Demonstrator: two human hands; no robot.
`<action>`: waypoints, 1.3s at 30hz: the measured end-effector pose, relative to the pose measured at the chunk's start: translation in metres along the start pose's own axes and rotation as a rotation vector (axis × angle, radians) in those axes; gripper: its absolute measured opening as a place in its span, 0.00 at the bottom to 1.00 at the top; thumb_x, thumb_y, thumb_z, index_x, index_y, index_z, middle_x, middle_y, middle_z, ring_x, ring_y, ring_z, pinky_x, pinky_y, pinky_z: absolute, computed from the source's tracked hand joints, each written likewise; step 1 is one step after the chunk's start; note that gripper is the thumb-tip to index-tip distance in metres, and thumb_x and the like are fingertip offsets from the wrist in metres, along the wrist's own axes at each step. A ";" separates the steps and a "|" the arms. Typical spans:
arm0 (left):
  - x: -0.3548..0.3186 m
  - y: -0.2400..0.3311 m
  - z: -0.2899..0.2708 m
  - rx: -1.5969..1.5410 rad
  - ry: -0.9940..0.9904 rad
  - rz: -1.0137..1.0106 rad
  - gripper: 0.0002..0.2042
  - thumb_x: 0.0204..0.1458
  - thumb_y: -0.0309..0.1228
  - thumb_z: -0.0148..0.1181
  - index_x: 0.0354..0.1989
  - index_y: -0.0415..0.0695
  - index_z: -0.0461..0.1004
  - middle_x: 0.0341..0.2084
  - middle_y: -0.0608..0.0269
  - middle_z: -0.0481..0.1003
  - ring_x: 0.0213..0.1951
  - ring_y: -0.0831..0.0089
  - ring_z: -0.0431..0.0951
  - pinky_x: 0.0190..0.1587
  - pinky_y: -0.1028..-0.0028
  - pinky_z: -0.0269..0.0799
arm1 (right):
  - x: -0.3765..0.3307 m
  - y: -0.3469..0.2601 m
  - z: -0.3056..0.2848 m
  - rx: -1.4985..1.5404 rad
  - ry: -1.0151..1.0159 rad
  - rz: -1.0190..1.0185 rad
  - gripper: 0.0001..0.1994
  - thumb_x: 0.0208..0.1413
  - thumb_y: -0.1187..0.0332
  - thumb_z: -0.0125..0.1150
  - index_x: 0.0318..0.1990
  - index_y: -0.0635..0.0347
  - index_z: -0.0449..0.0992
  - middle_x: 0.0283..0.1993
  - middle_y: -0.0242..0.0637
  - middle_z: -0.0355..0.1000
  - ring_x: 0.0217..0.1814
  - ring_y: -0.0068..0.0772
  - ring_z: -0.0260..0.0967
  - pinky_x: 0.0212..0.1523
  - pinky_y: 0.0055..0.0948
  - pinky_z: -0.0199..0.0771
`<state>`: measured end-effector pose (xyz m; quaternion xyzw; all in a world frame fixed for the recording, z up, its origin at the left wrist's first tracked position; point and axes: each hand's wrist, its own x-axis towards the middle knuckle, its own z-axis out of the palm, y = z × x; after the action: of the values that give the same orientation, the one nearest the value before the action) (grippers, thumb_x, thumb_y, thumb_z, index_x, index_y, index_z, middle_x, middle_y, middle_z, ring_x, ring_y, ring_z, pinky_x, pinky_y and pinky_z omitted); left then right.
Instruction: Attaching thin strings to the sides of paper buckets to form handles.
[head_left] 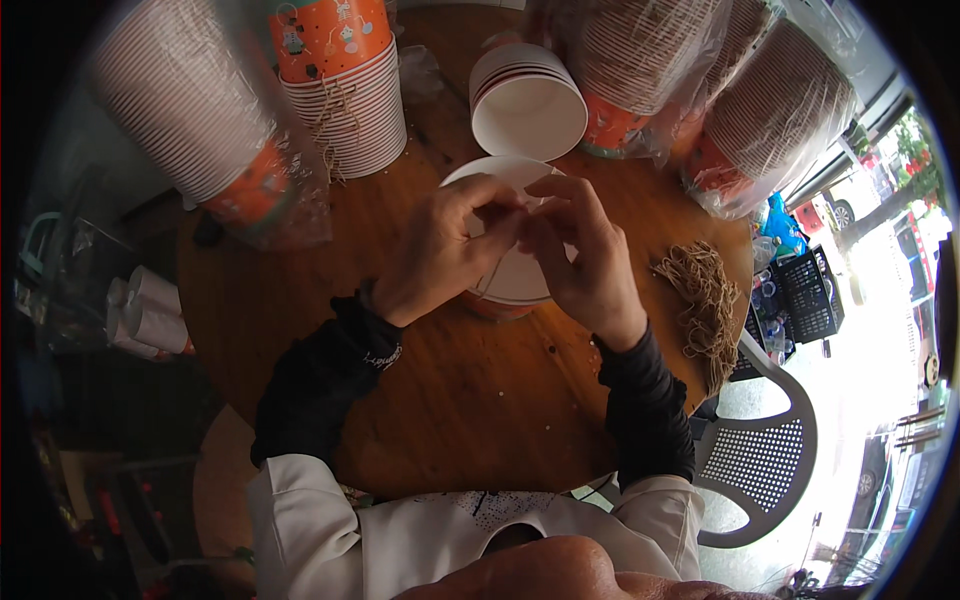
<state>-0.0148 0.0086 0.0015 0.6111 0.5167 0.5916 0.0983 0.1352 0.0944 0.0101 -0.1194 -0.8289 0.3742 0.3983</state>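
An upright white-lined paper bucket (pixel 515 285) stands on the table in front of me, its mouth facing up. My left hand (pixel 450 245) and my right hand (pixel 585 250) meet above that mouth. The fingertips of both are pinched together, almost touching. A thin string seems to run between them and down past the bucket's rim, though the fingers cover most of it. To the right of my right hand lies a loose heap of brown twine (pixel 700 310).
Behind the bucket, a short stack of white-lined buckets (pixel 530 115) lies tipped toward me. An orange-patterned bucket stack with twine hanging on it (pixel 350 120) stands at the back left. Plastic-wrapped stacks (pixel 190 110) flank the round wooden table (pixel 460 400). A grey chair (pixel 755 465) is at the right.
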 end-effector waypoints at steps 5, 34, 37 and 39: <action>-0.001 -0.005 -0.005 -0.060 -0.179 -0.178 0.04 0.48 0.23 0.61 0.29 0.37 0.72 0.23 0.65 0.74 0.30 0.79 0.73 0.36 0.75 0.69 | 0.003 0.004 -0.015 -0.335 -0.028 -0.293 0.15 0.52 0.83 0.54 0.48 0.61 0.69 0.31 0.43 0.71 0.32 0.43 0.74 0.32 0.36 0.75; 0.015 -0.049 -0.074 0.130 0.364 -0.047 0.05 0.55 0.27 0.64 0.35 0.39 0.78 0.25 0.68 0.76 0.27 0.80 0.73 0.33 0.79 0.69 | -0.030 0.036 -0.036 -0.185 -0.128 -0.060 0.24 0.46 0.84 0.60 0.55 0.61 0.71 0.65 0.48 0.62 0.59 0.52 0.68 0.54 0.37 0.73; 0.040 -0.056 -0.099 -0.048 0.640 -0.074 0.07 0.58 0.29 0.60 0.38 0.37 0.77 0.31 0.72 0.75 0.33 0.84 0.72 0.37 0.79 0.68 | -0.034 0.053 -0.035 -0.148 0.022 -0.101 0.18 0.50 0.83 0.58 0.51 0.63 0.74 0.59 0.45 0.68 0.46 0.35 0.75 0.45 0.28 0.76; 0.067 -0.071 -0.130 -0.455 0.625 0.079 0.08 0.58 0.29 0.60 0.41 0.37 0.76 0.35 0.69 0.74 0.35 0.82 0.72 0.39 0.77 0.69 | -0.035 0.061 -0.030 -0.150 0.026 -0.090 0.17 0.51 0.83 0.57 0.50 0.63 0.74 0.57 0.45 0.69 0.44 0.35 0.76 0.44 0.28 0.77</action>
<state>-0.1739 0.0265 0.0276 0.3835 0.3534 0.8520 0.0461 0.1746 0.1346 -0.0413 -0.1163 -0.8539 0.2912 0.4155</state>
